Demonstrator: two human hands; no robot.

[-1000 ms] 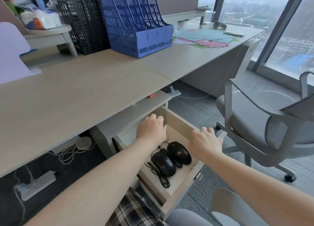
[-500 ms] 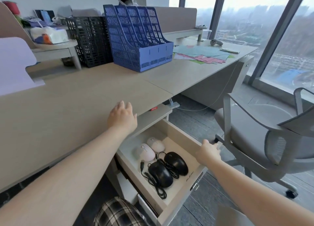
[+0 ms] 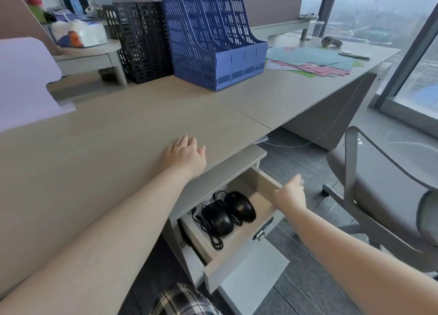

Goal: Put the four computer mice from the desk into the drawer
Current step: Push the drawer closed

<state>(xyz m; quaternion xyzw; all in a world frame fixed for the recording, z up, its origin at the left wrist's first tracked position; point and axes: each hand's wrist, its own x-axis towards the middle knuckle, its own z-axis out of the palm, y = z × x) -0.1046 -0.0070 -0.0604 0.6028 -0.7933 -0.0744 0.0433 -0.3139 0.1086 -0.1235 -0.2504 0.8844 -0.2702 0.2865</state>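
The drawer [image 3: 241,250] under the desk [image 3: 99,153] stands partly open. Two black wired mice lie side by side in it, one nearer me [image 3: 218,218] and one further right [image 3: 243,205], their cables coiled around them. The drawer's back part is hidden under the desk edge. My left hand [image 3: 184,156] rests flat on the desk top near its front edge, fingers apart, holding nothing. My right hand [image 3: 290,194] is at the drawer's right front corner; its fingers are hidden behind the hand.
A blue file rack [image 3: 213,37] and black mesh racks [image 3: 139,40] stand at the back of the desk. Coloured papers [image 3: 310,61] lie at the far right. A grey office chair [image 3: 388,196] stands right of the drawer. A tissue pack [image 3: 78,34] sits on a raised shelf.
My left hand left the drawer and came to rest on the desk top. The drawer has slid further in, and the two pale mice at its back are now hidden.
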